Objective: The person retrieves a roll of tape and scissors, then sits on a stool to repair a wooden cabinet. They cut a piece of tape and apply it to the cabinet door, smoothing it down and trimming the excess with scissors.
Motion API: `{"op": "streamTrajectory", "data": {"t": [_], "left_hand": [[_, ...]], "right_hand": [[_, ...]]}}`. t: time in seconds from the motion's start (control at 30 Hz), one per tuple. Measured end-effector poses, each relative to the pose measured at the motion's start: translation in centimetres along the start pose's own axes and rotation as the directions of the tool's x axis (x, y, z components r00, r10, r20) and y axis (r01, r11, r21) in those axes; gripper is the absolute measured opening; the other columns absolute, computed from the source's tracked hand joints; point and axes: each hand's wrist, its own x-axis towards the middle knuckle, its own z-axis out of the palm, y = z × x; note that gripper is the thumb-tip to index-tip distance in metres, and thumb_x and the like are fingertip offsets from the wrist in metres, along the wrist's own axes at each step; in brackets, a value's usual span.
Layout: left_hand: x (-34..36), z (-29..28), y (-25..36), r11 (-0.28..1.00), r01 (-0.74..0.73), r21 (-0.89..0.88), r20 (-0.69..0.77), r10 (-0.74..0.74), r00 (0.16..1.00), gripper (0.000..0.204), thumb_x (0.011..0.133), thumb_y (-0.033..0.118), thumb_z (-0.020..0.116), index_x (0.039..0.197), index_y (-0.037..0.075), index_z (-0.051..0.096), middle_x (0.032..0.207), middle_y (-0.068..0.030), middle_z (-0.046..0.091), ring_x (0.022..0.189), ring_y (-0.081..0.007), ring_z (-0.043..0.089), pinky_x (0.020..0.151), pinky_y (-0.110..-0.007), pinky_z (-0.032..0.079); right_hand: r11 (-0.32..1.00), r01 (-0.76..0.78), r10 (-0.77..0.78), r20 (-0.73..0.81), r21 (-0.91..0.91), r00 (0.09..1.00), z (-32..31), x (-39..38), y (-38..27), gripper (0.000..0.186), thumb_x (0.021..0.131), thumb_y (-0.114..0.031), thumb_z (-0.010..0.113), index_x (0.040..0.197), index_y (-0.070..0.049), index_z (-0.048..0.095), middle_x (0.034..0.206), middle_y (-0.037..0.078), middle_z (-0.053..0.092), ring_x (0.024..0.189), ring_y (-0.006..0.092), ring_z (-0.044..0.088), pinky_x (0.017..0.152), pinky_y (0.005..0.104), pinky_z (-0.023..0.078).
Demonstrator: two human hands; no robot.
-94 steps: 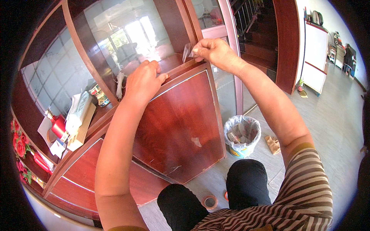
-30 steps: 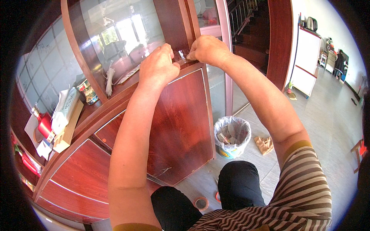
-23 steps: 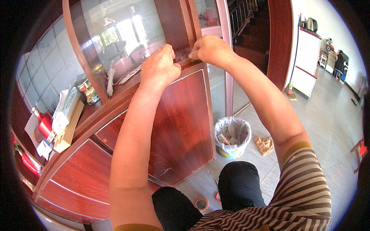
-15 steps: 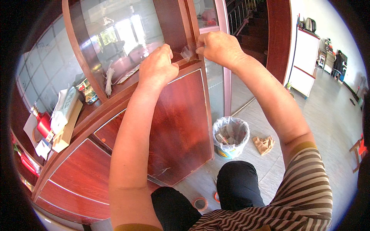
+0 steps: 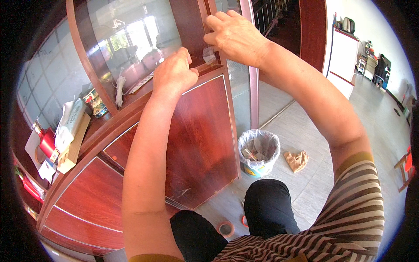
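Observation:
Both arms reach up to a reddish-brown wooden cabinet (image 5: 198,131). My left hand (image 5: 174,74) is closed above the ledge over the cabinet's lower door, thumb against the curled fingers. Whatever it pinches, if anything, is too small or hidden to make out. Higher and to the right, my right hand (image 5: 233,37) has its fingers bent together against the upright post (image 5: 198,26) of the cabinet. Its fingertips are partly hidden, so what they grip cannot be made out. Between the hands, a small clear plastic piece (image 5: 209,56) shows by the post.
Left on the shelf are a bundle of white ties (image 5: 120,91), a patterned tin (image 5: 95,104), a red bottle (image 5: 47,140) and a wooden box (image 5: 74,150). On the floor stand a lined bin (image 5: 260,161), crumpled brown paper (image 5: 296,161) and a tape roll (image 5: 226,229).
My right hand has moved up and slightly left along the post. My left hand stays nearly in place, still closed; the whole view has shifted a little.

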Motion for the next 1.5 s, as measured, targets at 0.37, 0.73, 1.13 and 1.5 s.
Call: {"op": "streamTrajectory", "data": {"t": [0.37,0.73,1.13,1.5], "left_hand": [[0.2,0.1,-0.1,1.000,-0.011,0.011,0.005,0.011,1.000,0.031,0.087,0.018,0.073,0.112,0.005,0.062,0.120,-0.0166,0.072,0.114,-0.0372,0.069,0.095,-0.048,0.054],[0.4,0.8,-0.6,0.999,-0.034,0.018,-0.052,0.035,0.998,0.033,0.085,0.023,0.077,0.110,0.009,0.060,0.105,-0.0154,0.073,0.104,-0.0361,0.071,0.089,-0.048,0.054],[0.5,0.9,-0.7,0.999,-0.039,0.030,-0.055,0.040,0.998,0.033,0.085,0.024,0.077,0.109,0.009,0.060,0.106,-0.0172,0.074,0.106,-0.0383,0.070,0.091,-0.049,0.053],[0.3,0.4,-0.4,1.000,-0.023,0.015,-0.031,0.024,0.999,0.031,0.086,0.023,0.075,0.110,0.008,0.061,0.110,-0.0169,0.073,0.108,-0.0378,0.070,0.092,-0.049,0.054]], "right_hand": [[0.990,0.141,-0.139,0.104,-0.011,0.985,1.6,0.7,0.4,0.015,0.075,-0.025,0.079,0.089,-0.018,0.079,0.108,0.002,0.060,0.110,0.0213,0.058,0.097,0.0373,0.045],[0.990,0.137,-0.132,0.162,-0.016,0.978,1.5,1.2,-0.1,0.015,0.077,-0.026,0.078,0.088,-0.018,0.079,0.108,0.002,0.062,0.111,0.0206,0.059,0.096,0.0369,0.045],[0.986,0.155,-0.145,0.146,-0.059,0.979,1.9,1.2,-0.2,0.014,0.078,-0.025,0.074,0.089,-0.017,0.079,0.105,0.002,0.062,0.111,0.0202,0.060,0.095,0.0357,0.046],[0.977,0.169,-0.144,0.179,-0.131,0.973,1.8,1.2,-0.6,0.012,0.080,-0.022,0.073,0.089,-0.017,0.080,0.106,0.001,0.063,0.111,0.0190,0.061,0.096,0.0351,0.047]]}}
